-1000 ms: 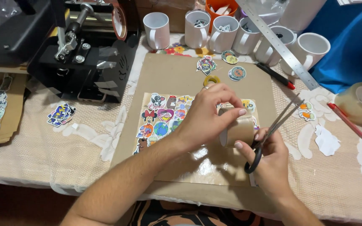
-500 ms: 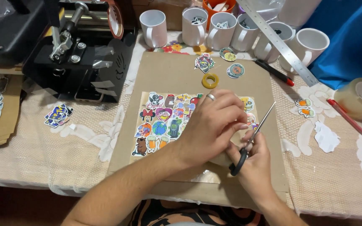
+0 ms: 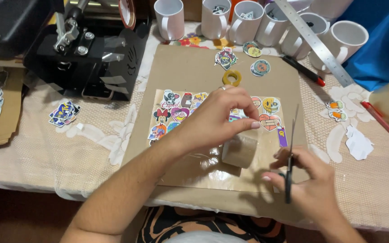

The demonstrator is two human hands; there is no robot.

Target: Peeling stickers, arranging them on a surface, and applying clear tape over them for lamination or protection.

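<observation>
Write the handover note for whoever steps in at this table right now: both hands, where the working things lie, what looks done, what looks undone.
Left hand: fingers on top of the roll of clear tape, which stands on the brown cardboard.
Right hand: holds the scissors, blades pointing away, beside the roll.
Sticker sheet lies flat on the cardboard; a strip of shiny clear film covers the cardboard below it.
Done: several stickers are already cut out, near the mugs and at the left.
Left: the characters on the sheet are still uncut.
</observation>
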